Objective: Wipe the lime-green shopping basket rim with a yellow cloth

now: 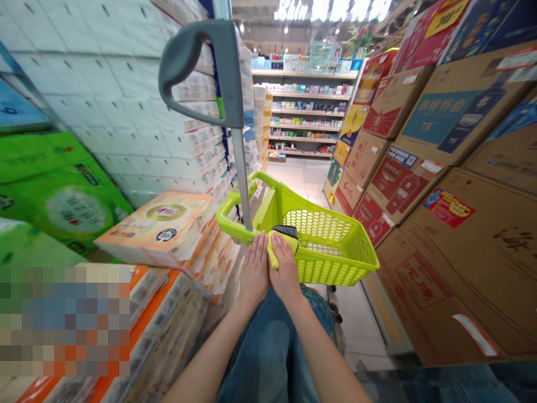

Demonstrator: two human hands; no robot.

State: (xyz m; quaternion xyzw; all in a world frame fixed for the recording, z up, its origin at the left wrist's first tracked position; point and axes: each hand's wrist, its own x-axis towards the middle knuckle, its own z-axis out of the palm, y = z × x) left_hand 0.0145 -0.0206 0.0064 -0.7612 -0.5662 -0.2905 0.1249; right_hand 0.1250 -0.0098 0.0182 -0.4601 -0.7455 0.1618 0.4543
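A lime-green rolling basket (356, 243) with mesh sides stands in front of my knees. From its left end rises a metal pole (241, 179) topped by a grey loop handle (180, 73). My right hand (286, 266) presses a yellow and dark grey cloth (291, 232) against the basket's near rim, fingers over the cloth. Beside it, almost touching, my left hand (254, 263) lies with its fingers stretched out at the rim, near the foot of the pole. Its palm side is hidden. No goods show inside the basket.
White tissue packs (121, 84) are stacked high on the left, with an orange-white pack (159, 224) lower down. Cardboard cartons (474, 235) form a wall on the right. Shelves of small goods (306, 106) stand at the aisle's far end. A blurred mosaic patch covers the lower left.
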